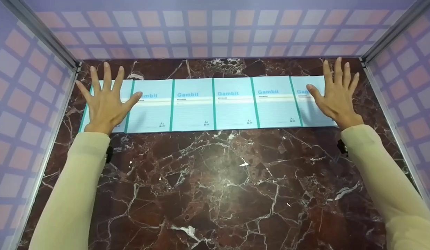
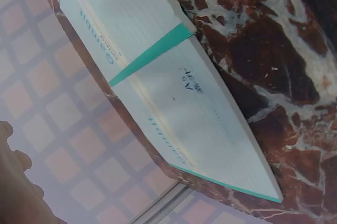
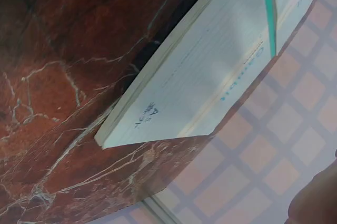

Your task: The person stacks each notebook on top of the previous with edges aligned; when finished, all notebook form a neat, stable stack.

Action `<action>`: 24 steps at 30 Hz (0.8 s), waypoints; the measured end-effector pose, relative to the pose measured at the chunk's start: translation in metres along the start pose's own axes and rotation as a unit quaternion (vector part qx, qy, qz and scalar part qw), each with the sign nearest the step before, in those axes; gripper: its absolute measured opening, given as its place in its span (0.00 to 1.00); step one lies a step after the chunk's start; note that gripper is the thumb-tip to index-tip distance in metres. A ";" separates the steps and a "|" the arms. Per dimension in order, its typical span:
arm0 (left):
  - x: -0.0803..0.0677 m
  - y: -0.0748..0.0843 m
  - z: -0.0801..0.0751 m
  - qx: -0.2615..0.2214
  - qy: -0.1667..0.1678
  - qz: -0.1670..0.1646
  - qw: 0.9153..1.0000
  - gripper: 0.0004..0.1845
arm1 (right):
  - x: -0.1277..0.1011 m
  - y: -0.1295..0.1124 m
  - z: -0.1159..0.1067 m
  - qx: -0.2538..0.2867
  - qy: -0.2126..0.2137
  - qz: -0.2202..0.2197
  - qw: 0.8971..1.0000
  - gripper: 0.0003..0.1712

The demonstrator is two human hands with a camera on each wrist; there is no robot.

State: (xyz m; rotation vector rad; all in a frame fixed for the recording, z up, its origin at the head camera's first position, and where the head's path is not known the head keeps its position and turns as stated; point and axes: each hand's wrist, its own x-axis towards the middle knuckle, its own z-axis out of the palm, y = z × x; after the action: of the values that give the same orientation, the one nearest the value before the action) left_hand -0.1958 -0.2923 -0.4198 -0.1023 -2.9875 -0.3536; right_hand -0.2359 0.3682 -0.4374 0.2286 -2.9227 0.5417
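Observation:
Several pale blue notebooks with green spines and "Gambit" printed on them lie side by side in one row, among them a middle notebook [image 1: 194, 111]. Over the leftmost notebook [image 2: 174, 103] my left hand [image 1: 108, 104] spreads its straight fingers, the thumb reaching over the neighbouring cover. My right hand [image 1: 336, 95] is spread above the rightmost notebook [image 3: 189, 76] with fingers pointing to the back. Both hands hide parts of the end covers. The wrist views show the two end notebooks lying flat, with only a bit of each hand at the picture's edge.
The notebooks lie on a dark red marble tabletop [image 1: 215, 180] with white veins. A checkered back panel [image 1: 215, 31] stands behind, with a left side panel [image 1: 16, 114] and a right side panel [image 1: 418, 86] joined to it by metal corner posts.

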 end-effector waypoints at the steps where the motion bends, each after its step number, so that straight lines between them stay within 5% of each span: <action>1: 0.000 0.001 -0.001 -0.004 0.002 0.001 1.000 0.53 | 0.000 -0.002 0.000 0.004 0.002 -0.004 1.000 0.55; 6: 0.000 0.005 -0.007 -0.030 0.018 0.010 0.999 0.52 | 0.000 -0.013 0.000 0.065 0.026 -0.021 0.997 0.54; 13: -0.005 0.014 -0.008 -0.068 0.050 0.039 0.996 0.50 | -0.001 -0.029 0.004 0.184 0.046 -0.041 0.981 0.49; 24: -0.004 0.031 -0.007 -0.182 0.085 0.094 0.975 0.45 | 0.003 -0.060 0.002 0.293 0.010 -0.010 0.956 0.44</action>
State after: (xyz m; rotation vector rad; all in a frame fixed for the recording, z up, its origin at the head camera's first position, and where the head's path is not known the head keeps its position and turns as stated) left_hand -0.1886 -0.2645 -0.4069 -0.3680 -2.6829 -0.8362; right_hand -0.2287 0.3119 -0.4180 0.3142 -2.6545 1.3853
